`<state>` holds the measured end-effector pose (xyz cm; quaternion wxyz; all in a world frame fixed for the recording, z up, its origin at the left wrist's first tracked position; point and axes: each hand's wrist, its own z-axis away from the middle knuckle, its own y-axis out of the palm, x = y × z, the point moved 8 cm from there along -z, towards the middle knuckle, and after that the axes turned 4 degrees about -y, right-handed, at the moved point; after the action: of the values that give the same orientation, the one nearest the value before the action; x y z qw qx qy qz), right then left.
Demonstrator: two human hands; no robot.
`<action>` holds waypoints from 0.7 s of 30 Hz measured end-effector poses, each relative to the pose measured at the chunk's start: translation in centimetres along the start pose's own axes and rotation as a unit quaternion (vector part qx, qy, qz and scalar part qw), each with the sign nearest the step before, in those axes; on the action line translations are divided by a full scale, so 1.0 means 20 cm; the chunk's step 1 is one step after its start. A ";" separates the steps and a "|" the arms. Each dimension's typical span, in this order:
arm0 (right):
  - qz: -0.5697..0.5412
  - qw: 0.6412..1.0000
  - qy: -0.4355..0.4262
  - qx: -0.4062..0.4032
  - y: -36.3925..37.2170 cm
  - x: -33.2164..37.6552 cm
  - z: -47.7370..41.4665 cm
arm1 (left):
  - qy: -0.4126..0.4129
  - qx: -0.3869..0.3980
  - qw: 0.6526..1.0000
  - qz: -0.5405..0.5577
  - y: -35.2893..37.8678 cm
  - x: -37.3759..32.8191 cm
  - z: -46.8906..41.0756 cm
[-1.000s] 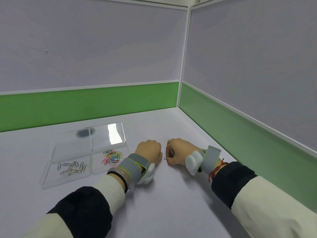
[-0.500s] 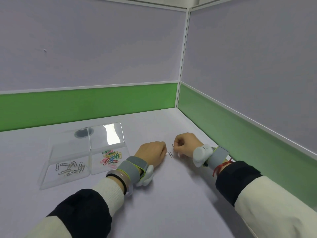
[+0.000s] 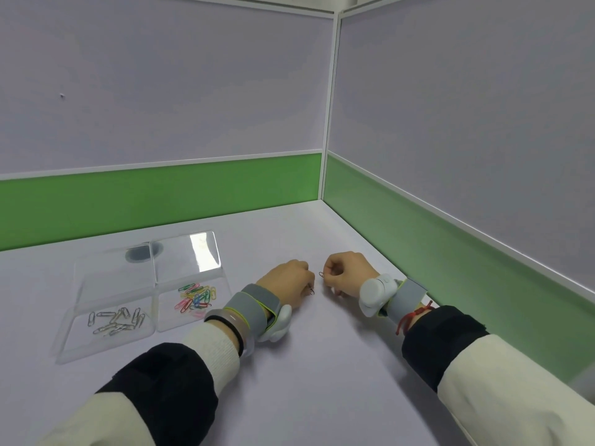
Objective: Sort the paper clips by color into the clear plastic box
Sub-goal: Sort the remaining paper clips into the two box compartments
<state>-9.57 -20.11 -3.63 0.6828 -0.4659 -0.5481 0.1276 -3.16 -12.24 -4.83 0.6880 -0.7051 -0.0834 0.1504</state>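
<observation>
A clear plastic box (image 3: 154, 312) lies open on the white table at the left. Its near left compartment holds several silver paper clips (image 3: 116, 320). Its near right compartment holds several coloured paper clips (image 3: 194, 297). To the right of the box, my left hand (image 3: 286, 281) is curled over the table and pinches a small paper clip (image 3: 311, 291) at its fingertips. My right hand (image 3: 349, 272) is closed just beside it and holds another small paper clip (image 3: 321, 274) between thumb and finger, a little above the table.
The box's clear lid (image 3: 186, 255) lies flat behind the compartments, over a dark round hole (image 3: 138, 253) in the table. Green and grey partition walls close the table at the back and along the right (image 3: 450, 252).
My right hand has lifted and moved away from me with a clip pinched in it. My left hand shifted slightly forward and now has a clip at its fingertips.
</observation>
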 end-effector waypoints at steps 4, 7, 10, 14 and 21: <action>-0.003 1.000 -0.006 0.003 0.01 0.00 0.01 | -0.012 -0.027 0.998 -0.047 -0.02 0.00 0.00; 0.001 1.000 -0.005 0.001 0.01 -0.01 0.01 | -0.030 -0.031 0.997 -0.064 -0.03 0.01 0.01; 0.004 1.000 -0.007 0.005 0.02 0.00 0.00 | -0.042 -0.024 0.996 -0.070 -0.02 0.02 0.01; 0.007 1.000 -0.013 0.006 0.02 0.01 0.01 | -0.047 -0.038 0.996 -0.059 -0.02 0.02 0.04; 0.017 0.999 -0.030 0.005 0.05 0.08 -0.01 | -0.068 -0.047 0.997 -0.012 -0.11 0.06 0.10</action>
<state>-8.50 -18.64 -3.43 0.6660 -0.4675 -0.5599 0.1562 -2.46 -9.84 -2.86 0.6486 -0.7238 -0.1450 0.1857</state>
